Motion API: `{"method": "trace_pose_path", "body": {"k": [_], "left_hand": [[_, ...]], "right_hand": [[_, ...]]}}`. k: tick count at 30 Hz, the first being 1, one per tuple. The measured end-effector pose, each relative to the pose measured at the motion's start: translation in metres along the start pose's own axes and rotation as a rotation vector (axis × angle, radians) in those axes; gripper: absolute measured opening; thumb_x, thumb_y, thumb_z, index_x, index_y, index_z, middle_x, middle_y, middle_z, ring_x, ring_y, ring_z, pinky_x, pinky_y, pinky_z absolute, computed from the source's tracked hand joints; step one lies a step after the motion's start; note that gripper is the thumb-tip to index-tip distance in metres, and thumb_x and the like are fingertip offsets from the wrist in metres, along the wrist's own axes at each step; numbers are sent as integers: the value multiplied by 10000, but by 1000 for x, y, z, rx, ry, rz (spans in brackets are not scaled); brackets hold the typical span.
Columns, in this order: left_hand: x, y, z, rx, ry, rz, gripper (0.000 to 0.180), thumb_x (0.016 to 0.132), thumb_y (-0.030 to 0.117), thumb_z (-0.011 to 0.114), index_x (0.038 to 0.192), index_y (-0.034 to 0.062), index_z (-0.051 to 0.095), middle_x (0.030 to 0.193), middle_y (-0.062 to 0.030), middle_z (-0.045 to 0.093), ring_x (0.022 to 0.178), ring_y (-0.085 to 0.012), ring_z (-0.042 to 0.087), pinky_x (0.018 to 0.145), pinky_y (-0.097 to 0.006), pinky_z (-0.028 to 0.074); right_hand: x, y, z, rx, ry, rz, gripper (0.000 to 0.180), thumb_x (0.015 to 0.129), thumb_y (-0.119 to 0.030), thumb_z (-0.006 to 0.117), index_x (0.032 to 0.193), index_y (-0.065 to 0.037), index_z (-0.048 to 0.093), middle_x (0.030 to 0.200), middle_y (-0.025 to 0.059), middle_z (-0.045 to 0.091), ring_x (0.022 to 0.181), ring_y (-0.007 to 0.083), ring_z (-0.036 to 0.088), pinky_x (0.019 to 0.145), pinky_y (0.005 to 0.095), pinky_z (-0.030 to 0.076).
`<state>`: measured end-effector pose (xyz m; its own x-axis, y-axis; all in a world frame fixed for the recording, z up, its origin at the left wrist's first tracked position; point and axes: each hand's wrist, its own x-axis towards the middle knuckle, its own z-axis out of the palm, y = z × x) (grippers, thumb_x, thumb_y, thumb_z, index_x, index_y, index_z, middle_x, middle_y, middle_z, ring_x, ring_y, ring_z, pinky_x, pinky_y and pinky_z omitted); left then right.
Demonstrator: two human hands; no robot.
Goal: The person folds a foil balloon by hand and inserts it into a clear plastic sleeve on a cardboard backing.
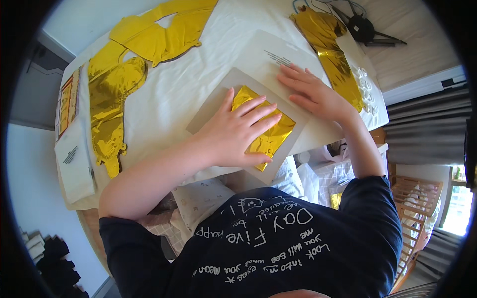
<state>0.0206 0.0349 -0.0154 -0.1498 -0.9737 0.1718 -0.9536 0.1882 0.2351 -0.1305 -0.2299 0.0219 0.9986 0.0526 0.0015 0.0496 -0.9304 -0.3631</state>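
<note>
Gold foil packet [276, 136] is lying mid-frame, partly hidden under the left hand [231, 133], fingers spread; the right hand [318, 95], fingers parted, is resting on a pale bag [256, 47], its outline proving faint.

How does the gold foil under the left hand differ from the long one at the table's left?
The folded gold foil is compact; the long gold foil is spread out. The folded gold foil lies on a grayish sheet under the left hand; the long gold foil lies untouched. Both are shiny.
</note>
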Motion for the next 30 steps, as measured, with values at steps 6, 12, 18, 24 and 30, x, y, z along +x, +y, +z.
{"method": "trace_pose_path", "body": {"k": [6, 12, 18, 24, 30], "left_hand": [[0, -2, -1, 15, 27, 28, 913, 871, 691, 652, 1563, 124, 469, 1646, -97, 404, 1557, -300, 302, 1183, -763, 171], [1, -1, -2, 18, 39, 28, 904, 854, 678, 677, 1548, 130, 487, 1626, -94, 422, 1542, -293, 326, 1179, -759, 188], [1, -1, -6, 21, 13, 55, 888, 858, 660, 686, 1545, 132, 489, 1618, -92, 429, 1537, -291, 335, 1178, -754, 203], [0, -3, -9, 30, -1, 79, 877, 857, 643, 700, 1537, 129, 494, 1615, -92, 431, 1533, -297, 341, 1177, -754, 211], [0, -2, -10, 28, -17, 75, 872, 858, 636, 700, 1535, 127, 492, 1617, -94, 430, 1539, -299, 333, 1181, -754, 203]], "right_hand": [[-23, -11, 2, -99, 33, 73, 510, 1080, -285, 528, 1570, -152, 480, 1674, 137, 366, 1575, 355, 270, 1297, 519, 158], [-42, -10, 15, -63, 71, 68, 508, 1078, -277, 535, 1570, -160, 484, 1666, 125, 385, 1567, 354, 291, 1291, 530, 172], [-50, -9, 16, -34, 125, 60, 486, 1056, -231, 580, 1529, -133, 536, 1632, 125, 442, 1549, 366, 331, 1280, 525, 214], [-50, -12, 16, -6, 175, 56, 423, 1031, -187, 622, 1447, -104, 625, 1569, 115, 530, 1515, 380, 396, 1258, 523, 272], [-54, -11, 14, 15, 190, 44, 405, 1033, -185, 617, 1432, -120, 643, 1553, 106, 549, 1509, 389, 405, 1249, 552, 283]]}}
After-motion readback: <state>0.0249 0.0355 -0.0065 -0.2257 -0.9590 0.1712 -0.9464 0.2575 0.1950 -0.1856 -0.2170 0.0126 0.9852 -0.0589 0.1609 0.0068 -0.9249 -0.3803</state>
